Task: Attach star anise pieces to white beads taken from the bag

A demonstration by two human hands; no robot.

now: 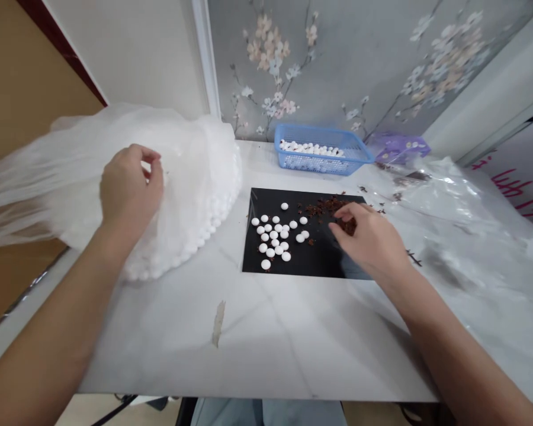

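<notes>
My left hand (131, 183) is over a heap of white sheer netting (199, 160) whose edge is lined with small white balls. Its thumb and fingertips are pinched together; whatever they hold is too small or hidden to name. On the right, my right hand (368, 234) hovers at a black mat (311, 260), thumb and forefinger a little apart beside a pile of small reddish-brown bits (326, 206). Nothing shows between those fingers. White round button-like pieces (274, 235) are scattered across the mat's left half, with a few brown bits among them.
A blue plastic basket (324, 163) holding more white round pieces stands against the flowered wall. Beside it lie a purple packet (402, 147) and a spread of clear plastic bags (471, 236). A torn tape strip (219, 323) sticks to the white tabletop (266, 349).
</notes>
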